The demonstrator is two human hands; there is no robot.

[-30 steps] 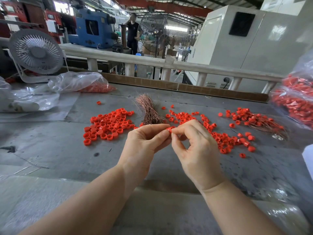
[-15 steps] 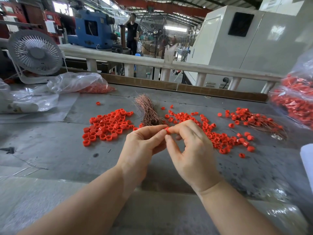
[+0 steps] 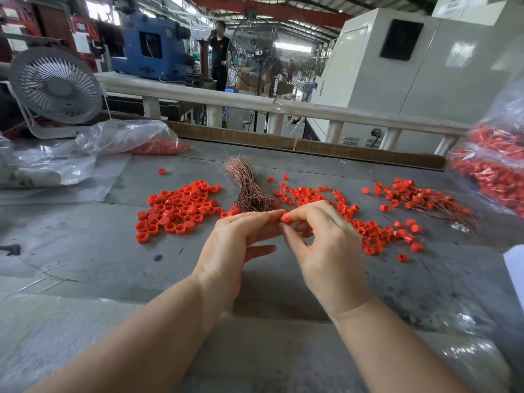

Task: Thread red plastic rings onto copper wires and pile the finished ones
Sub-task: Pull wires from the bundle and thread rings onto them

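Head view: your left hand (image 3: pixel 235 245) and right hand (image 3: pixel 326 251) meet over the table (image 3: pixel 85 251), fingertips touching. One red ring (image 3: pixel 285 217) sits between them, pinched by your right thumb and forefinger; left fingertips press against it from the other side. Rest of your left fingers lie fairly straight, right ones curl under. Can't tell if a wire is in the ring, too small to see.

Wire bundle (image 3: pixel 248 187) lies on the table just behind your hands. Loose rings (image 3: pixel 178 209) lie in a patch to the left of the bundle. More rings (image 3: pixel 365 222) lie scattered to its right, behind your right hand. Threaded pile (image 3: pixel 425 199) sits far right with wires sticking out toward the right. Bag of finished ones (image 3: pixel 496 171) at the right edge. Bag with rings (image 3: pixel 136 139) back left, small fan (image 3: pixel 55 86) behind it.
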